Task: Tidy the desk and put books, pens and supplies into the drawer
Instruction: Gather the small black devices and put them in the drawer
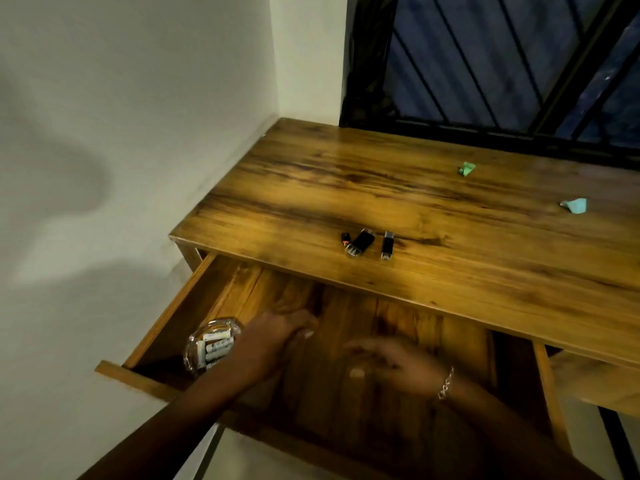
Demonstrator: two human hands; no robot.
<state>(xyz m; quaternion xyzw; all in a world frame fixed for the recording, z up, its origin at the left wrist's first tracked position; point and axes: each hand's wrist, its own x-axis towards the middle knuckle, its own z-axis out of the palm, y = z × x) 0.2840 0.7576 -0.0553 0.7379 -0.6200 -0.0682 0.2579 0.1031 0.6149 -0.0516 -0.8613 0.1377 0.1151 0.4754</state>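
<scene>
Reaching into the open drawer [349, 317] of a wooden desk [346, 188], a person keeps both hands low over its bare floor. The left hand [277, 336] lies palm down with bent fingers and nothing visible in it; the right hand [391, 362], blurred, with a bracelet [446, 382] at the wrist, is loosely spread and empty. A glass dish [195, 341] of batteries [216, 346] sits in the drawer's front left corner. Three small black sticks [362, 242] lie near the desktop's front edge, and two paper scraps, green [467, 168] and pale blue [575, 205], lie farther right.
</scene>
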